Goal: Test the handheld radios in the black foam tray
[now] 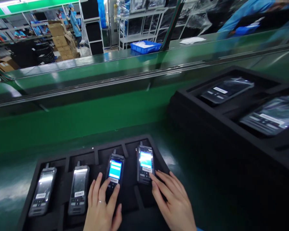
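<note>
Several handheld radios with stubby antennas lie in a row in a black foam tray point(125, 192). My left hand point(102, 205) rests with fingers apart over the lower part of a radio with a lit blue screen point(115, 168), fingertips on its keys. My right hand point(172, 199) touches the keypad of the rightmost radio point(145, 162), whose screen is also lit; its fingers are spread. Left of my hands, two more radios, one nearer point(79, 189) and one at the far left point(42, 191), have dark screens. Each radio carries a white label.
A taller stack of black foam trays point(207, 128) stands at the right, with larger devices on top. Behind the green bench runs a raised ledge point(91, 70) bearing a blue bin point(145, 47). Across it, a blue sleeve point(243, 16) shows at upper right; cartons point(60, 38) stand far back.
</note>
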